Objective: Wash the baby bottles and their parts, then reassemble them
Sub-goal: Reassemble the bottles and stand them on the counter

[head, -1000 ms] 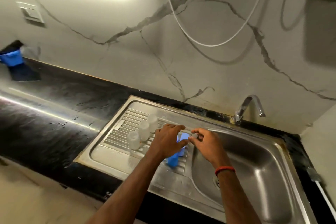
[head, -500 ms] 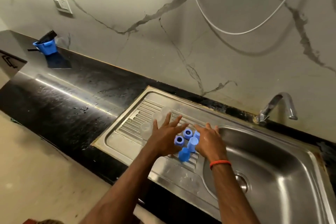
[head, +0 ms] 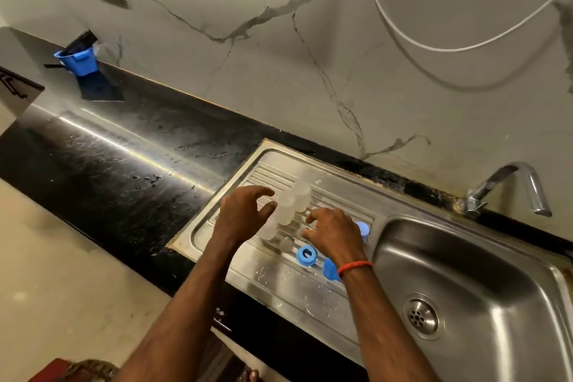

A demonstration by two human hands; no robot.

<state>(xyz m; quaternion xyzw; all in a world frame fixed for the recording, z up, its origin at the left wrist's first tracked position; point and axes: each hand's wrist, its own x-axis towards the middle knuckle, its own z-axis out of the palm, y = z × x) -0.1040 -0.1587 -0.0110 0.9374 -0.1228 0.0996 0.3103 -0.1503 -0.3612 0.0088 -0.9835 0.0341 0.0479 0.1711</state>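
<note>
Reach: left hand (head: 245, 214) and right hand (head: 335, 236) are moved from blue rings (head: 306, 255) to clear bottles (head: 286, 208) at drainboard (head: 279, 285) middle | left released | right grasp cannot be told | reassembly is judged starting.

No legible text, label, brand or number appears on any surface; the black marking (head: 12, 87) on the grey panel (head: 17, 54) at the left edge cannot be read.

Dim warm light, countertop (head: 102, 164) glare, warped edges
</note>
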